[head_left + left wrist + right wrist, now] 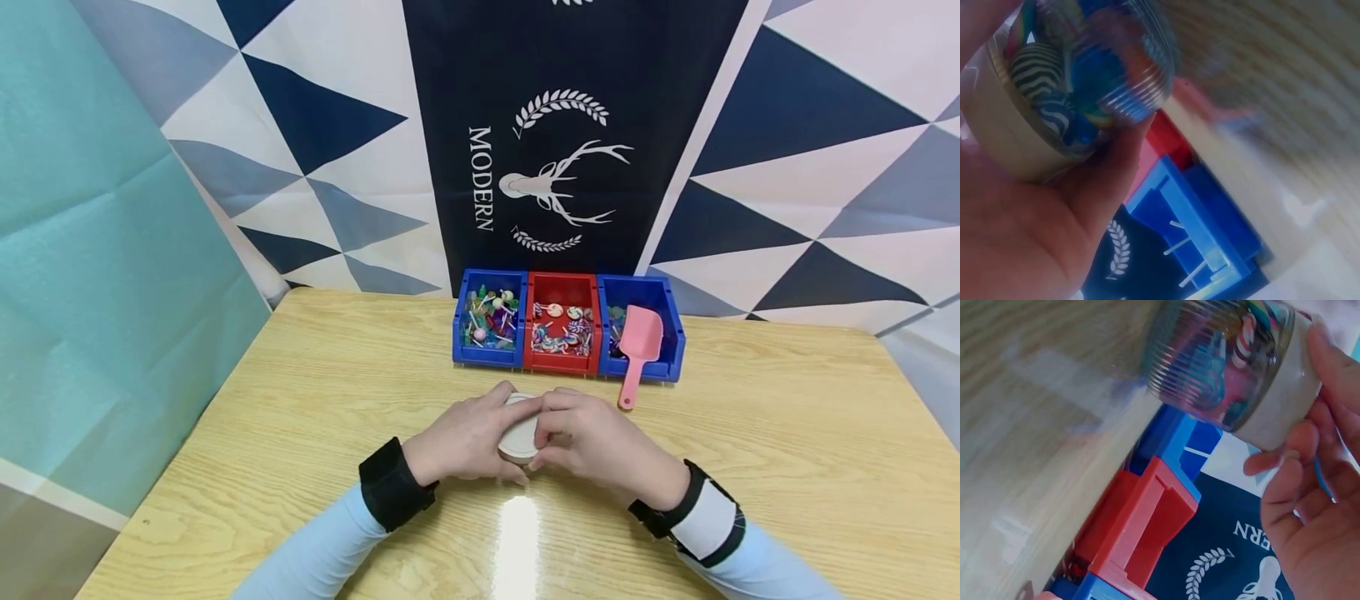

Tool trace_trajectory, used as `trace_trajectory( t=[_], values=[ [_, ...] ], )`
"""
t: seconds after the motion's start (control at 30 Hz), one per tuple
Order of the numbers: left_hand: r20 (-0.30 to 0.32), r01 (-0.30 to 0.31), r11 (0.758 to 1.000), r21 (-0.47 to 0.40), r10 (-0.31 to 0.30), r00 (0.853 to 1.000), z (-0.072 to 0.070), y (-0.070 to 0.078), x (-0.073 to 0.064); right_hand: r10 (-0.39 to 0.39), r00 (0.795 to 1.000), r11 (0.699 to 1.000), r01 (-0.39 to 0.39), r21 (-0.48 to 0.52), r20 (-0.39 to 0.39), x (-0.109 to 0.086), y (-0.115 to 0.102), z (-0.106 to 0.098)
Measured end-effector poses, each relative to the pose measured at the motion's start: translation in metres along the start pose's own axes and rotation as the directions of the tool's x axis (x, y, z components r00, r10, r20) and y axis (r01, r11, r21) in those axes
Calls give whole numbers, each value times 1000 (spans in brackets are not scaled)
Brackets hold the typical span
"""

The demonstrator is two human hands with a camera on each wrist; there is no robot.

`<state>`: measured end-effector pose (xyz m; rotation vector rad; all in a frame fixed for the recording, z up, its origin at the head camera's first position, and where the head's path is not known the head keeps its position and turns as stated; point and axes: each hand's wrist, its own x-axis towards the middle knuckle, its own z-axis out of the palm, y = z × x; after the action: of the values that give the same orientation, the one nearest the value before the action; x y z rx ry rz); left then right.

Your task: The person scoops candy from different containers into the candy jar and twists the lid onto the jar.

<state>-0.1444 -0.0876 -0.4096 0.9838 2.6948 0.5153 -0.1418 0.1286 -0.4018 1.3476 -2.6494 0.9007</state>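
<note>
Between both hands, near the middle of the table, stands a clear ribbed jar (1138, 59) with a cream lid (517, 442). Colourful striped candy pieces show through its wall in both wrist views. My left hand (468, 437) grips the jar from the left, thumb on the near side and fingers on the far side. From the right, my right hand (600, 446) holds the lid's edge with curled fingers and thumb. The lid sits on the jar; whether it is tight cannot be told.
Behind the hands stand a blue bin (487, 358) with small lollipops and bits, a red bin (562, 364) with swirl candies, and another blue bin (672, 346). A pink scoop (642, 337) leans in the right bin, its handle over the front. A patterned cloth (337, 108) hangs behind.
</note>
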Motion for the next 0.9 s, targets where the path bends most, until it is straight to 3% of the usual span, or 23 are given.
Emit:
trace_trajectory(
  t=[0.17, 0.5, 0.9],
  values=[
    [-34, -12, 1000, 15, 12, 999, 2, 1, 1, 4, 999, 1000, -3, 21, -45, -1, -2, 3],
    [-79, 69, 997, -17, -71, 994, 4, 5, 2, -13, 993, 1000, 12, -14, -120, 0, -11, 13],
    [-77, 72, 997, -3, -72, 994, 6, 5, 2, 33, 994, 999, -36, -25, -105, 0, -12, 12]
  ],
)
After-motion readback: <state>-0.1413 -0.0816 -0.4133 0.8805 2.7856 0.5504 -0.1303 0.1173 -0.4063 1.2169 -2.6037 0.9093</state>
